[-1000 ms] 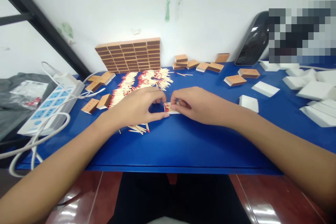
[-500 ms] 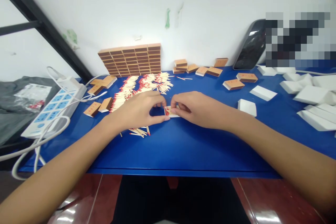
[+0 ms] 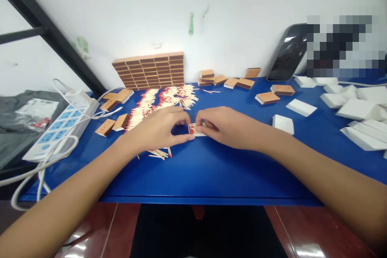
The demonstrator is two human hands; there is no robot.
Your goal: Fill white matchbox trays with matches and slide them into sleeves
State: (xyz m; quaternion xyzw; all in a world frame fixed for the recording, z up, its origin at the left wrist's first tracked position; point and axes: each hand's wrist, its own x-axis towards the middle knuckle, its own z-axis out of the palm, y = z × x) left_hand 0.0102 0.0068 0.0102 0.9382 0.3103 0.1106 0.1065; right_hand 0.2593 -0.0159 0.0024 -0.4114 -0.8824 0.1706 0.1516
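A small white matchbox tray (image 3: 191, 132) lies on the blue table between my hands, with red-tipped matches in it. My left hand (image 3: 165, 127) curls round the tray's left end, thumb at the near edge and index finger at the far edge. Over the tray's right part, my right hand (image 3: 222, 127) is closed in a pinch on matches inside; its fingers cover that end. A large heap of loose matches (image 3: 142, 109) spreads beyond and under my left hand. A few stray matches (image 3: 159, 153) lie on the near side of that wrist.
A wall of stacked matchboxes (image 3: 151, 70) stands at the back. Loose matchboxes (image 3: 267, 98) lie on both sides. White trays (image 3: 353, 107) pile up at the right, near a phone (image 3: 286, 54) leaning on the wall. A power strip (image 3: 60, 125) with white cables occupies the left.
The camera view has shifted very slightly. Both hands stay at the tray, and the right fingers have barely moved over the matches.
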